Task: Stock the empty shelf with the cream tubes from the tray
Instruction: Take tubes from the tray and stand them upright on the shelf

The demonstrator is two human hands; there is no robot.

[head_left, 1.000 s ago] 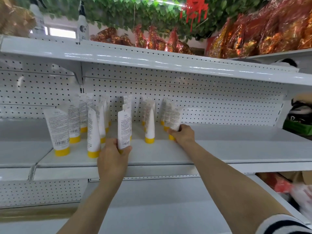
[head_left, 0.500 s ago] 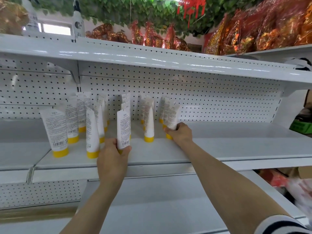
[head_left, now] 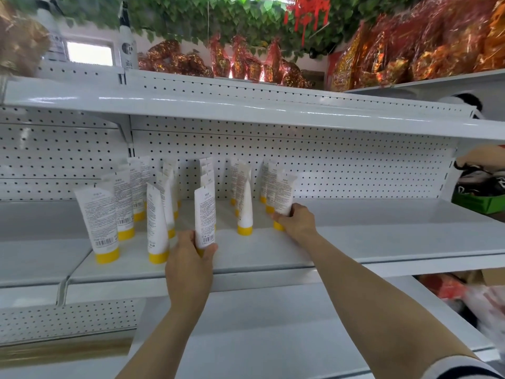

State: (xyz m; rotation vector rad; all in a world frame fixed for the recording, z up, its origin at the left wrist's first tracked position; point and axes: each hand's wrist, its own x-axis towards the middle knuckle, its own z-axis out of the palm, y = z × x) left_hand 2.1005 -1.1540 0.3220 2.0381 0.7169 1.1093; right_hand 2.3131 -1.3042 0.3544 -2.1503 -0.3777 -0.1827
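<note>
Left hand [head_left: 188, 265]: my fingers and thumb curl round the foot of an upright cream tube [head_left: 205, 214], cap down, near the shelf [head_left: 369, 242] front.
Right hand [head_left: 299, 222]: I grip a second tube [head_left: 284, 194] low, its cap on the shelf.
Other tubes [head_left: 157, 228]: standing left of and between my grips.
</note>
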